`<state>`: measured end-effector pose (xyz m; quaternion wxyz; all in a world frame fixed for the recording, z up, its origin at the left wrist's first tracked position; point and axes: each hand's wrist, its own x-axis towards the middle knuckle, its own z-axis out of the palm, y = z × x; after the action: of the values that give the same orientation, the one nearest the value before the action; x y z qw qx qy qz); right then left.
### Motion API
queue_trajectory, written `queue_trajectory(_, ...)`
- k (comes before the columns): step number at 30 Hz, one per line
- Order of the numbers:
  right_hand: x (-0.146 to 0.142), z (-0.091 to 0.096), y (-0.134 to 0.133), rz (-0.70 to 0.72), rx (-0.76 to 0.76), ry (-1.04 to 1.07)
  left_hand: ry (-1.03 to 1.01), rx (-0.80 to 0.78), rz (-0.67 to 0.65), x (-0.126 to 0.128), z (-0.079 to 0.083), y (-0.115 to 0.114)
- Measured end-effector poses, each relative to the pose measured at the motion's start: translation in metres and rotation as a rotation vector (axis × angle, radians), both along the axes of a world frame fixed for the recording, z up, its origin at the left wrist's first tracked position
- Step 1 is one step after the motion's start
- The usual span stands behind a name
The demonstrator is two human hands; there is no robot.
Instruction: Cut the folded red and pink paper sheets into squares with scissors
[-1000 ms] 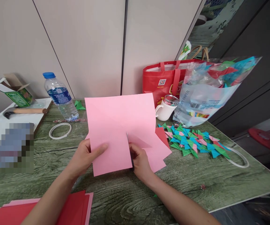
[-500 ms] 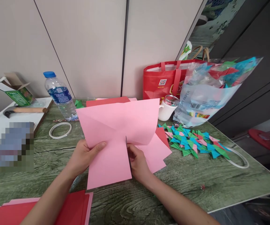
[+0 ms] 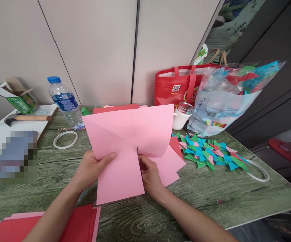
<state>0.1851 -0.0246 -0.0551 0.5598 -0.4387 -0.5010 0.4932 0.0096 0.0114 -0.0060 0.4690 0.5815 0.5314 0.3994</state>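
Note:
I hold a large pink paper sheet (image 3: 130, 134) upright above the green wood-grain table (image 3: 160, 215). My left hand (image 3: 92, 169) is closed on its left lower part, thumb on the front. My right hand (image 3: 149, 176) is closed behind the sheet's lower right on a thin cutter blade (image 3: 137, 149), whose tip pokes up through a slit in the paper. The strip left of the slit hangs down to the table. More pink sheets (image 3: 170, 166) lie under my right hand, and a red sheet (image 3: 116, 108) shows behind the top edge.
Folded paper triangles (image 3: 208, 153) in blue, green and pink lie at the right with a tape ring (image 3: 258, 169). Behind them stand a white mug (image 3: 180, 117), a plastic bag (image 3: 226, 97) and a red bag (image 3: 175, 85). A water bottle (image 3: 64, 102), another tape ring (image 3: 65, 139) and red sheets (image 3: 79, 225) are at the left.
The slit has lengthened and the sheet has tipped, its top leaning right and the lower strip dropping toward the table. The red sheet behind came into view. My hands barely shifted.

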Motion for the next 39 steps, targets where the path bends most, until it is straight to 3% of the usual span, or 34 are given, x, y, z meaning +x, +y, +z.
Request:
queue_trajectory(6, -0.002, 0.002, 0.0, -0.001, 0.001, 0.009, 0.008, 0.008, -0.012, -0.001, -0.002, 0.002)
queue_trajectory(16, 0.0, -0.011, 0.001, -0.029, 0.05, -0.049, -0.029, -0.03, -0.018, -0.001, -0.003, 0.001)
queue_trajectory(24, -0.002, -0.005, 0.0, -0.032, 0.034, -0.033, -0.078, -0.08, -0.034, 0.001, -0.002, 0.001)
queue_trajectory(32, 0.003, 0.005, 0.003, -0.008, 0.004, 0.03, -0.039, -0.163, -0.136, 0.005, 0.004, -0.003)
queue_trajectory(39, 0.003, 0.005, 0.003, -0.025, -0.003, 0.008, -0.067, -0.151, -0.143, 0.004, 0.004, -0.004)
